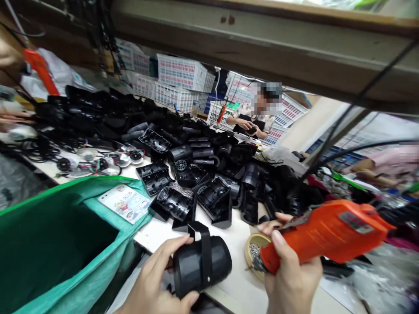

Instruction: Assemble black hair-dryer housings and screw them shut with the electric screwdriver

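Limp green bag [98,266]; left hand [152,277], half-open, gripping a smooth, barrel-shaped black housing [191,264] with a flat strap, left of the bowl; glossy moulded shells [176,203] heaped behind; round yellowish bowl [259,238] of shiny screws [254,250]; right hand [291,272] wrapped round a hard orange driver [330,233], nose at the bowl. Probably picking up a screw; next calls for a steady lift, housing held still

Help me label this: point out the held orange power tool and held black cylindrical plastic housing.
Held orange power tool [327,235], head view: body's middle.
Held black cylindrical plastic housing [194,267], head view: side wall.
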